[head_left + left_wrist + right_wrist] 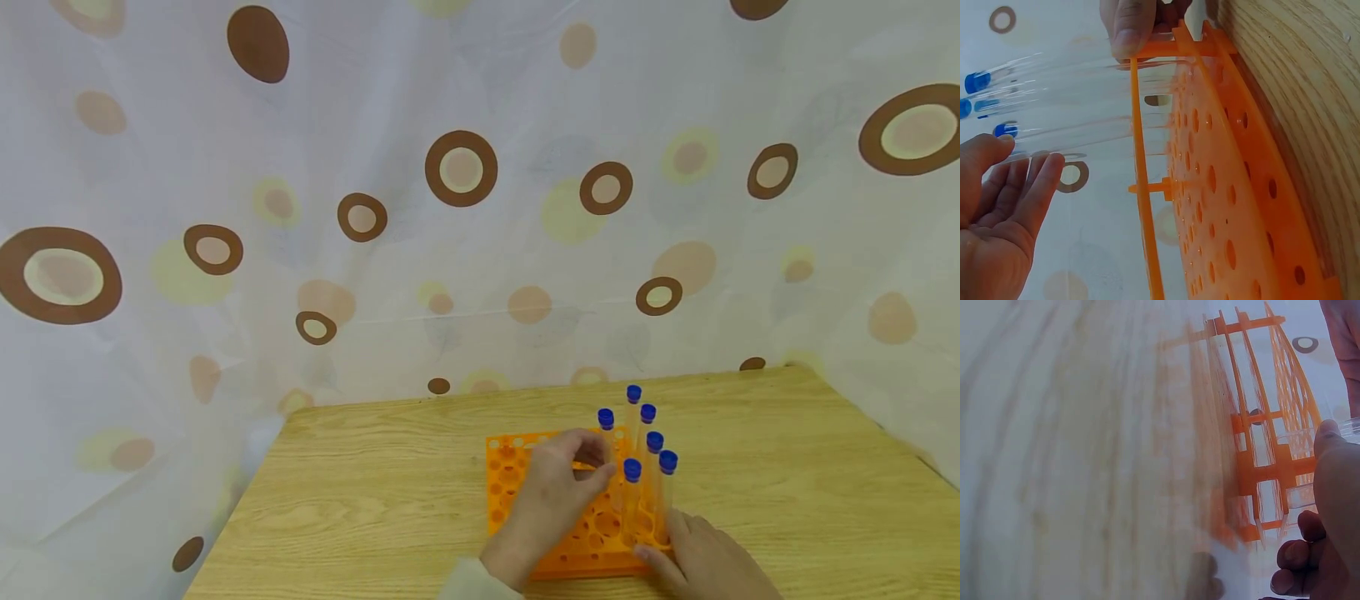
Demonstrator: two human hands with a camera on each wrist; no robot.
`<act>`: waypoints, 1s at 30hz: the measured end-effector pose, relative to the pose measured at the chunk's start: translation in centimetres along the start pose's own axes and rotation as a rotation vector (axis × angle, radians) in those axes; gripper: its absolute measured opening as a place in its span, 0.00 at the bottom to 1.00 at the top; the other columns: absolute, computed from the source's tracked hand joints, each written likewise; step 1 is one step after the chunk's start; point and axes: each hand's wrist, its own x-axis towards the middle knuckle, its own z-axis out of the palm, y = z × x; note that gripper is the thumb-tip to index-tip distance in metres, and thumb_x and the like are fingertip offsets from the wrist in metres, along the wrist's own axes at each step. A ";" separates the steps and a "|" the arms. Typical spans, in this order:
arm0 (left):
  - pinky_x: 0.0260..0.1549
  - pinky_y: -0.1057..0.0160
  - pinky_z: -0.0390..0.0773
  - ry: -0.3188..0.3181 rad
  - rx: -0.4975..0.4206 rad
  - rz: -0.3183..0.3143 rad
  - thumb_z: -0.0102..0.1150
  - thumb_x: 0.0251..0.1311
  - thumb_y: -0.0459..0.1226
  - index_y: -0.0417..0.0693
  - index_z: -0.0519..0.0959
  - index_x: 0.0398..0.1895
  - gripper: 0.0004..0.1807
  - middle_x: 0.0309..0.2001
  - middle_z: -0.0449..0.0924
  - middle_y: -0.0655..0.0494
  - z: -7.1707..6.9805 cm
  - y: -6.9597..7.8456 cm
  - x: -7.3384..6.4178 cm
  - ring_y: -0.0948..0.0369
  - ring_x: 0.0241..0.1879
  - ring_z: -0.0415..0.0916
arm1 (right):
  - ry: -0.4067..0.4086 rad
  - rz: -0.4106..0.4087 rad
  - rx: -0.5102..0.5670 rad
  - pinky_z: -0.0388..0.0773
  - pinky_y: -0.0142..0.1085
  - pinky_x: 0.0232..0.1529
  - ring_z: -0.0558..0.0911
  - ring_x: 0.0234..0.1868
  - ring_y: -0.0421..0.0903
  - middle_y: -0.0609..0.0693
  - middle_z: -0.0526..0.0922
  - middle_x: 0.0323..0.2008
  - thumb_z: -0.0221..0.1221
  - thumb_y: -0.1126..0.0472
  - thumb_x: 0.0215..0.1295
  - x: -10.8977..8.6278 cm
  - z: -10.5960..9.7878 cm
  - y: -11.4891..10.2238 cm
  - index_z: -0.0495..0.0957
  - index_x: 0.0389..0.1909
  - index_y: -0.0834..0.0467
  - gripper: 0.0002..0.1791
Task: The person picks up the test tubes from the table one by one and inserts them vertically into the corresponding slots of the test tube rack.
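An orange test tube rack [577, 567] stands on the table, with several clear blue-capped test tubes [631, 504] upright at its right end. My left hand [551, 492] reaches over the rack from the front. Its thumb and fingers curve loosely, spread beside the upper part of the leftmost test tube [606, 425]; in the left wrist view, the fingertips [1055, 161] lie apart from the thumb. My right hand [712, 558] grips the rack's near right corner. In the right wrist view, the thumb [1329, 432] lies at the top plate, with the other fingers curled below.
Wood-grain table [360, 500] surrounds the rack on both sides. A white curtain [510, 250] with brown and yellow circles hangs along the table's far edge. The left part of the rack [498, 492] shows bare holes.
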 end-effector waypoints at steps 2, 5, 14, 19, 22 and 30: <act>0.35 0.78 0.78 -0.011 0.016 -0.007 0.65 0.63 0.34 0.50 0.80 0.40 0.06 0.37 0.81 0.64 0.3 -0.1 0.0 0.76 0.37 0.76 | -0.006 0.003 0.003 0.61 0.34 0.28 0.66 0.27 0.43 0.46 0.67 0.25 0.51 0.34 0.69 0.0 0.0 0.0 0.67 0.34 0.56 0.27; 0.34 0.79 0.78 -0.026 0.037 -0.026 0.65 0.62 0.33 0.49 0.80 0.40 0.06 0.36 0.80 0.64 0.6 -0.2 0.1 0.76 0.37 0.76 | -0.016 0.010 0.004 0.62 0.35 0.28 0.66 0.28 0.43 0.46 0.68 0.26 0.50 0.33 0.69 0.1 -0.1 0.0 0.68 0.36 0.56 0.28; 0.34 0.79 0.78 -0.034 0.102 -0.035 0.67 0.60 0.33 0.50 0.80 0.39 0.06 0.34 0.79 0.67 1.3 -0.9 -0.1 0.77 0.35 0.75 | 0.000 0.002 -0.002 0.62 0.34 0.28 0.66 0.27 0.42 0.45 0.68 0.26 0.51 0.34 0.69 0.0 -0.1 -0.1 0.68 0.36 0.56 0.27; 0.34 0.79 0.78 -0.039 0.098 -0.031 0.67 0.61 0.34 0.50 0.80 0.39 0.06 0.35 0.80 0.66 1.4 -1.1 -0.2 0.77 0.35 0.75 | 0.005 -0.002 0.004 0.62 0.34 0.28 0.66 0.27 0.42 0.46 0.68 0.26 0.51 0.34 0.69 0.0 -0.1 -0.1 0.68 0.36 0.56 0.27; 0.33 0.79 0.77 -0.047 0.117 -0.018 0.67 0.61 0.33 0.50 0.80 0.39 0.06 0.35 0.80 0.66 1.5 -1.1 -0.3 0.77 0.35 0.75 | 0.010 -0.008 0.004 0.61 0.33 0.28 0.66 0.26 0.42 0.46 0.67 0.26 0.51 0.34 0.69 -0.1 -0.1 -0.1 0.67 0.36 0.56 0.27; 0.33 0.81 0.76 -0.047 0.159 0.006 0.66 0.61 0.34 0.48 0.80 0.40 0.06 0.36 0.80 0.65 1.7 -1.1 -0.6 0.78 0.35 0.75 | 0.013 -0.009 0.003 0.60 0.33 0.27 0.64 0.25 0.42 0.46 0.66 0.24 0.51 0.34 0.69 -0.2 0.0 -0.1 0.66 0.34 0.55 0.26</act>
